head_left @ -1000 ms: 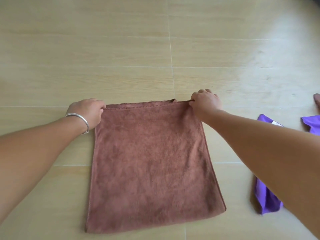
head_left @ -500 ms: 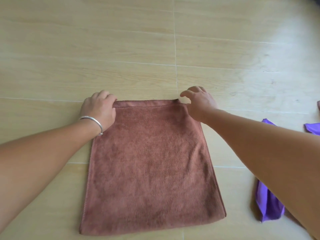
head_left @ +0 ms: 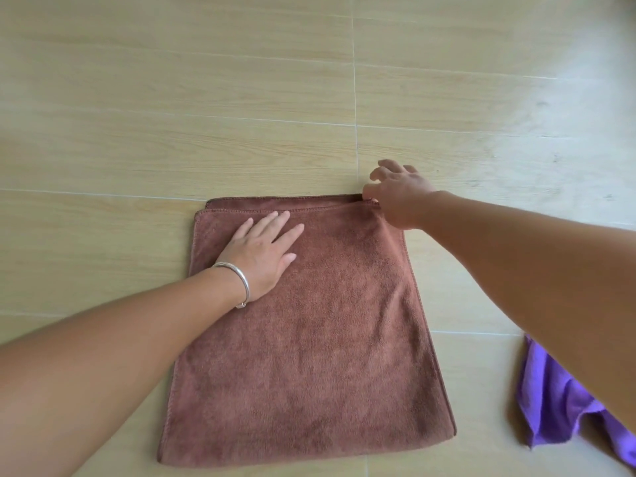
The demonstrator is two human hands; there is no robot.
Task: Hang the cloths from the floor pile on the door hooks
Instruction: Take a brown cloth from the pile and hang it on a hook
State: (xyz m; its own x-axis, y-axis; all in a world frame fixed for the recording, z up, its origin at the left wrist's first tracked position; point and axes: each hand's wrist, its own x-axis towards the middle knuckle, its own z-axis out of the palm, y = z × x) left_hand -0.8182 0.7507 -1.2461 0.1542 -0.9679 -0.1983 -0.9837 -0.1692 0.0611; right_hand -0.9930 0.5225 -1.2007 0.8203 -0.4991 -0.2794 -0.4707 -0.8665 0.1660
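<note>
1. Brown cloth (head_left: 309, 339) lies folded flat on the floor (head_left: 137, 98), long axis running near to far.
2. Left hand (head_left: 261, 256) rests flat on its far-left part, fingers straight, gripping nothing.
3. Right hand (head_left: 399, 197) sits at the far-right corner; thumb apparently pinching the edge, other fingers spread loosely.
4. Judgement: right hand is best placed to lift.

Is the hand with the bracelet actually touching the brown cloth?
Touching. The head view shows the left hand lying flat, straight fingers and palm resting on the brown cloth.
</note>
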